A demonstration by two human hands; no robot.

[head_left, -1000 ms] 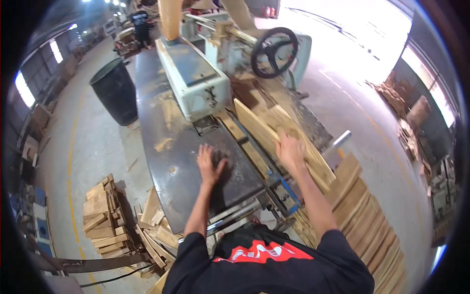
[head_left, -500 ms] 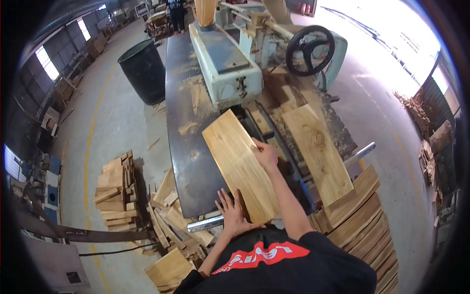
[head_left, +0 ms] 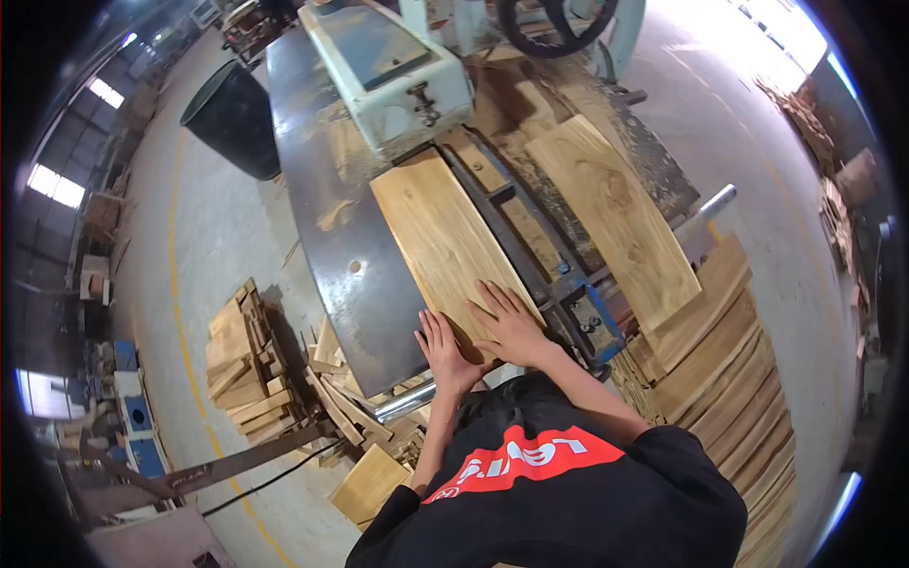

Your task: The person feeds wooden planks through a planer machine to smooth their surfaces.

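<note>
A wooden board (head_left: 445,232) lies flat on the dark metal machine table (head_left: 327,227), its far end close to the pale green machine head (head_left: 383,80). My right hand (head_left: 511,327) rests on the board's near end with its fingers stretched out. At the near left corner, my left hand (head_left: 448,355) touches the board's edge, fingers extended and thumb toward the right hand. Along the board's right side runs a metal guide rail (head_left: 525,241). A second board (head_left: 620,213), with a knot in it, lies to the right of the rail.
Stacked planks (head_left: 734,379) stand at the near right. Wood offcuts (head_left: 241,364) are piled on the floor at left, near a black bin (head_left: 232,118). A black handwheel (head_left: 559,38) is at the back. A chrome bar (head_left: 407,402) juts out at the table's near edge.
My right hand has gone from the board's right edge to flat on its near end. The board has straightened against the guide rail. My view has tipped lower.
</note>
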